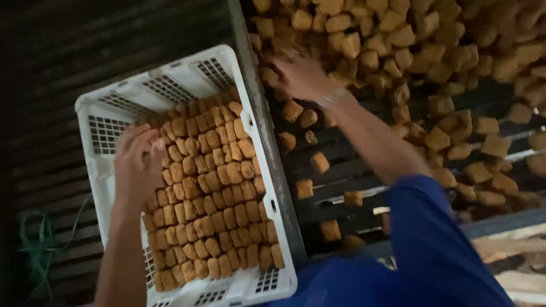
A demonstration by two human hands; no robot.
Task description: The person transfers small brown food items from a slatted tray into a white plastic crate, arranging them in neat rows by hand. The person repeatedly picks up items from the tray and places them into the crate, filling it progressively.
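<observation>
A white slotted plastic crate [98,170] stands at the left, filled with neat rows of golden-brown fried cubes [219,193]. My left hand [136,165] rests over the crate's left side with fingers curled on the cubes; whether it holds one is unclear. My right hand [298,74] reaches out to the right of the crate into a loose heap of the same fried cubes [409,40] on a dark slatted rack [341,182]. Its fingers are spread over the heap and blurred. A wristband shows on that arm, with a blue sleeve above it.
A dark bar [267,142] runs between the crate and the rack. Scattered single cubes lie on the rack's slats near the crate. Dark wooden slats [51,85] fill the left side, with green cord [40,244] at the lower left.
</observation>
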